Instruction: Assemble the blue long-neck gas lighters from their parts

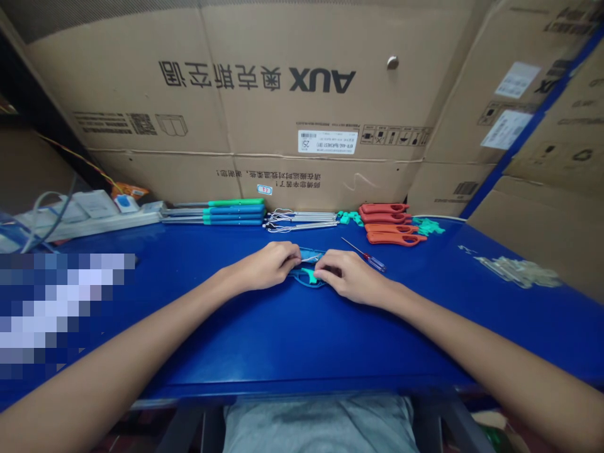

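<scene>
Between my hands a blue plastic handle shell (307, 284) lies on the blue table, with a teal plastic piece (309, 275) inside it. My left hand (282, 263) is closed in a pinch at the shell's left side, beside a thin whitish wire-like piece (310, 258). What its fingertips hold is too small to make out. On the right, the fingers of my right hand (346, 274) are bent and pressed together at the shell's right end, next to the teal piece. They hide whatever they grip.
A screwdriver (365, 255) lies right of my hands. Behind are blue and green handled tools (236, 214), metal rods with wires (306, 219), orange-red handles (389, 226) and teal pieces (428, 226). Small clear bags (519, 270) sit at right, a power strip (108, 219) at left. Cardboard (264, 138) walls the back.
</scene>
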`<state>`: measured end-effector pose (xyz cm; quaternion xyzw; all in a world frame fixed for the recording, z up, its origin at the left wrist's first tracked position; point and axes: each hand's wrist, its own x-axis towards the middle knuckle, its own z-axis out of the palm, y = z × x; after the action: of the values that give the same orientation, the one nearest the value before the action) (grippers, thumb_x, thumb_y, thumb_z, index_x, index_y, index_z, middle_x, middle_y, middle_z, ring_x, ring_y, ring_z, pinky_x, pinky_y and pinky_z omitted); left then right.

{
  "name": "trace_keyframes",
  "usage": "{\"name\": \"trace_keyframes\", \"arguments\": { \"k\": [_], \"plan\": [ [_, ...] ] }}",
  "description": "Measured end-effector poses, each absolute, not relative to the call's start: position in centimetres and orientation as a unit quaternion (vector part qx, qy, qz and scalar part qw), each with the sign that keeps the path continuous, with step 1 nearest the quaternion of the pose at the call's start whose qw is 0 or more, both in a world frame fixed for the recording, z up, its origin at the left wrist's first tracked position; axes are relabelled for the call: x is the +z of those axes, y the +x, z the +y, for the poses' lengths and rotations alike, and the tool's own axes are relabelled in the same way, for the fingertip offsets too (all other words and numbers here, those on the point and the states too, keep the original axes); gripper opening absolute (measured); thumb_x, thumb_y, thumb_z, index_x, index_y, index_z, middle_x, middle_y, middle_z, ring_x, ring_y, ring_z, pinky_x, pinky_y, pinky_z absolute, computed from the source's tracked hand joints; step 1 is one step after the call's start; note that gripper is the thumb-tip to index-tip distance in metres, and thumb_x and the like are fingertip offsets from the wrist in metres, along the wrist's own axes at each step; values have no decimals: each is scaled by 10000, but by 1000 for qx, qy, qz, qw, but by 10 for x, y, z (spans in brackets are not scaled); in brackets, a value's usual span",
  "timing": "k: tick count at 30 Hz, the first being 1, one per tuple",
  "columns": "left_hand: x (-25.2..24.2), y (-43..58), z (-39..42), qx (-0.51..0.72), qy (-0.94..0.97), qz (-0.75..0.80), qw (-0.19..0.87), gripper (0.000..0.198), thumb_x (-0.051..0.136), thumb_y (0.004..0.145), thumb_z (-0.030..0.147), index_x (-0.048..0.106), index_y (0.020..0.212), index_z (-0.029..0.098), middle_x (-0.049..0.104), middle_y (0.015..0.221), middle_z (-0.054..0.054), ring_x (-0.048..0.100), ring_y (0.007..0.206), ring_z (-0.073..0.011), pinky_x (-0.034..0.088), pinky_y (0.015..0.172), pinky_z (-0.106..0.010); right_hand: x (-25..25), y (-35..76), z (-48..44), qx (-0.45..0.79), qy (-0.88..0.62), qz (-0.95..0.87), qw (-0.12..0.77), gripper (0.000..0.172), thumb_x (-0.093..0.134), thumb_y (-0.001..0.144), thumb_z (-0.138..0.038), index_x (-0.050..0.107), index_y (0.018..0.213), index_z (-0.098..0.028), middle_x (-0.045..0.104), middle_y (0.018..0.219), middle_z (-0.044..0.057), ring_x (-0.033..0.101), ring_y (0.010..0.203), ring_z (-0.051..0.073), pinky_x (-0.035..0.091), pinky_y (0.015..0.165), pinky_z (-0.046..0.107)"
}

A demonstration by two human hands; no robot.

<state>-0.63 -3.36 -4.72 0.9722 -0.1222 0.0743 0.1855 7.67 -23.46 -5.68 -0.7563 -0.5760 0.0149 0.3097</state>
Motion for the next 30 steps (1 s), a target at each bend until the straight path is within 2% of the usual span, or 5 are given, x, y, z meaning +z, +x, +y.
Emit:
{"name": "trace_keyframes", "arguments": {
  "k": [7,14,21,30],
  "plan": [
    [-47,-7,-35,82,972,-135,171,185,416,888,165,567,781,170,620,776,-22,539,703,-140,371,644,-245,-51,74,-240,-16,-751,-590,296,109,568,853,-172,667,843,-129,605,807,44,494,637,96,386,634,231],
    [-46,-9,-37,83,974,-133,164,176,423,897,186,566,794,170,617,789,-25,535,698,-142,370,639,-254,-46,79,-245,3,-753,-615,235,157,545,880,-191,681,946,-150,633,903,61,539,729,125,400,695,258],
    [-47,-11,-40,70,977,-140,141,190,402,914,208,552,803,170,591,822,-41,536,759,-159,394,687,-271,-46,80,-243,28,-755,-615,227,133,564,888,-192,688,915,-152,671,907,64,576,806,152,408,733,266],
    [-47,-12,-43,70,979,-145,125,198,391,926,218,547,817,165,569,826,-51,533,756,-166,404,695,-290,-44,78,-245,16,-761,-619,193,170,465,912,-156,634,894,-145,610,888,70,546,794,152,404,727,273]
  ]
}}
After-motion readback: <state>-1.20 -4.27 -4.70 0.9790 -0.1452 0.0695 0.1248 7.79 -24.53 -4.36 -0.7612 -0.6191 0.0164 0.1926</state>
